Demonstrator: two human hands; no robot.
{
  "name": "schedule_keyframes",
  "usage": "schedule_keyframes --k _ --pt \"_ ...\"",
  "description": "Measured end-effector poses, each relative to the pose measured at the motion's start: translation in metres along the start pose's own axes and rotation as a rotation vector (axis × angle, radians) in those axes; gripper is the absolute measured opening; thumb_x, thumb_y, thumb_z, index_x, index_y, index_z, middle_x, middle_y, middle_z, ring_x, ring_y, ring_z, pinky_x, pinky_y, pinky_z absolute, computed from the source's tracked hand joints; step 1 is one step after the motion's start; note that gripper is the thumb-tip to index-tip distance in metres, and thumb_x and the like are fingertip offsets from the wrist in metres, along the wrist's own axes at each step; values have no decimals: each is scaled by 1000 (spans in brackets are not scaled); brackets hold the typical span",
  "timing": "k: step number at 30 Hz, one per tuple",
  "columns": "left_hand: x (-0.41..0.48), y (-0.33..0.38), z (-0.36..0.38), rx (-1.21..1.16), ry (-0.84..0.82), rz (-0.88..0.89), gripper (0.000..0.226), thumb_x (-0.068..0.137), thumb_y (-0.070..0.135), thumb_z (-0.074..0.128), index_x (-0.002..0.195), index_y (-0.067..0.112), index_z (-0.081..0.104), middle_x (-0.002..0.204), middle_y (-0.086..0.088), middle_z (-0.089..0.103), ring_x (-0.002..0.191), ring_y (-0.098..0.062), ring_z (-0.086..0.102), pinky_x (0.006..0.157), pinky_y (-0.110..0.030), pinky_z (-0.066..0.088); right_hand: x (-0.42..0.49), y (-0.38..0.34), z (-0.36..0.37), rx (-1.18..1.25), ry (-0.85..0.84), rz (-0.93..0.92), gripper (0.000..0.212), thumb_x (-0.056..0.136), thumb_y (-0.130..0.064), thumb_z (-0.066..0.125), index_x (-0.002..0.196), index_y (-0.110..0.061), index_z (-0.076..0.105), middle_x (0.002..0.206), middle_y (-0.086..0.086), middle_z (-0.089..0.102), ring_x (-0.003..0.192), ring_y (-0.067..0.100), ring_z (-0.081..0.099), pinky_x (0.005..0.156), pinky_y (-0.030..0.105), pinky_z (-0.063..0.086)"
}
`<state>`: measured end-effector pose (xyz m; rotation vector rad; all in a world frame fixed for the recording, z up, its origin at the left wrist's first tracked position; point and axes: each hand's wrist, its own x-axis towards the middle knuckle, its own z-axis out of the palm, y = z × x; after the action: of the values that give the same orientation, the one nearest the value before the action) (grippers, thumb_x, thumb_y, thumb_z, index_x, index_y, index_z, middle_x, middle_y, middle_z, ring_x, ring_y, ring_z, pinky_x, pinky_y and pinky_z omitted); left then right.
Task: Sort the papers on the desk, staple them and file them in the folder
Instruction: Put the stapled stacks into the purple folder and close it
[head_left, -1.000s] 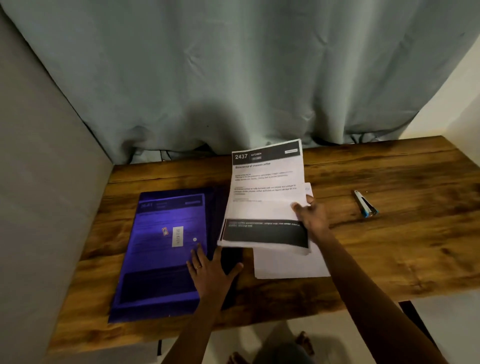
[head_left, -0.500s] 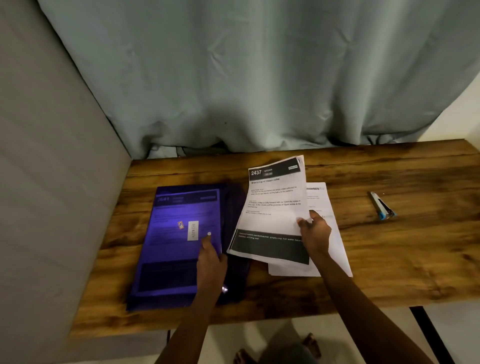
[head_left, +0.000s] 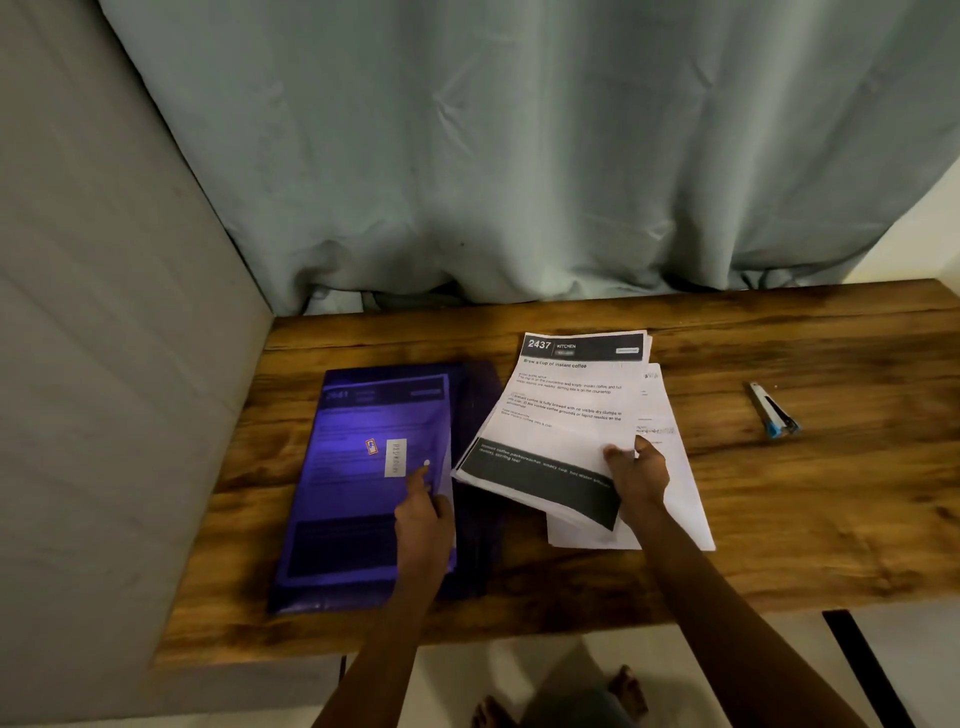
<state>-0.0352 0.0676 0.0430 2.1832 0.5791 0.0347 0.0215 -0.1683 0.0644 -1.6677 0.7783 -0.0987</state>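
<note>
On the left half of the wooden desk (head_left: 810, 525) lies the purple folder (head_left: 358, 519), shut, with a printed sheet showing through its cover. So at least one set looks filed already. The left hand (head_left: 423, 525) rests on the folder's right side, forefinger stretched out to the small white stud (head_left: 427, 462). Whether the thumb pinches the cover's edge, I cannot tell.

Just right of the folder, the right hand (head_left: 640, 480) pinches a bundle of papers (head_left: 563, 415) headed "2437 Kitchen" at its lower right edge, thumb on top. The bundle overlaps the folder's dark flap and lies over a loose sheet (head_left: 680, 499) flat on the desk. No staple can be made out in it. The stapler (head_left: 774, 415) lies well apart to the right, touched by neither hand. Opening the folder, filing this bundle and dealing with the sheet beneath seem left to do.

A second ago the left hand lay flat with fingers spread near the folder's lower corner, and the bundle was held higher and steeper — it has since come down towards the desk.
</note>
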Motion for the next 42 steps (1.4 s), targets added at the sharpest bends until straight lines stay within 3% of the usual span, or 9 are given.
schedule_keyframes --k 3,7,16,22,28,32,37,39,42 --pt "1 -1 -1 1 5 13 42 96 11 49 138 13 40 89 -16 60 75 -25 63 73 -40 57 -3 0 4 15 5 4 36 91 -17 61 125 -10 55 131 9 56 118 30 54 98 44 46" --pt "-1 2 -7 -64 -9 6 42 97 13 49 138 11 40 92 -13 60 78 -20 60 73 -31 54 -12 2 14 -6 9 -53 37 90 -16 62 125 -8 56 132 9 57 119 31 54 98 44 45" --pt "-3 5 -14 -61 33 25 41 98 11 47 138 9 41 93 -14 61 81 -23 62 74 -32 53 -38 8 22 -149 64 -331 39 93 -15 58 129 0 52 133 15 55 121 33 53 102 44 40" --pt "-6 8 -19 -62 44 28 39 97 7 46 136 7 43 85 -8 54 74 -19 57 69 -29 50 -42 13 19 -159 62 -343 40 93 -17 57 131 -3 52 135 12 54 123 33 52 103 47 39" --pt "-13 8 -19 24 6 50 44 99 11 45 142 14 36 90 -10 58 80 -20 62 78 -33 55 -53 8 26 -180 19 -373 42 94 -15 56 133 -2 49 137 12 52 126 30 48 106 41 35" --pt "-17 10 -19 86 -38 57 50 101 16 41 148 18 26 90 -8 57 81 -20 61 82 -35 53 -69 9 36 -215 -80 -371 40 93 -14 57 130 0 50 131 14 56 119 30 53 97 32 42" --pt "-17 16 -21 294 -90 66 53 103 19 33 151 19 11 112 -11 62 105 -22 62 101 -40 44 -84 8 47 -197 -205 -210 16 91 -8 57 107 -5 56 109 8 61 97 20 59 73 14 46" --pt "-17 17 -21 332 -93 70 53 104 21 32 151 18 10 112 -10 62 103 -19 63 97 -34 46 -88 11 47 -201 -226 -162 10 92 -8 56 101 -9 52 102 2 56 89 12 53 62 6 41" --pt "-16 16 -20 274 -101 70 55 102 23 37 151 19 13 107 -12 62 94 -21 64 88 -36 53 -92 19 44 -264 -259 -149 15 92 -12 57 106 -8 54 106 5 59 93 15 56 68 11 44"
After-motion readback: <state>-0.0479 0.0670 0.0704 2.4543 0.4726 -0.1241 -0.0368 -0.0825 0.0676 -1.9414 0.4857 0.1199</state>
